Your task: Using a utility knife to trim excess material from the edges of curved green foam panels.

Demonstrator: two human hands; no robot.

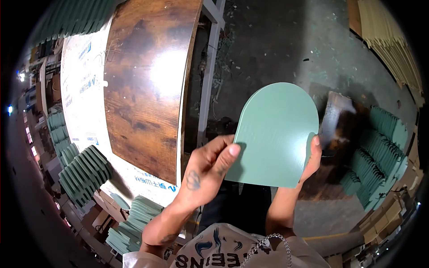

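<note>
The left hand (205, 167) and the right hand (311, 163) hold one green panel (277, 134), a little right of the centre of the frame.
The left hand pinches the panel at its left edge, with the thumb lying on the face; the right hand grips the lower right edge, and most of its fingers are hidden behind. The panel has a rounded top and a nearly straight bottom edge. In the upper left of the frame, a brown wood-grain board (138, 102) lies on a white table (82, 107). Green stacks (85, 176) are at the left and lower left, further green pieces (380, 156) at the right, and a pale yellow stack (389, 35) at the upper right.
</note>
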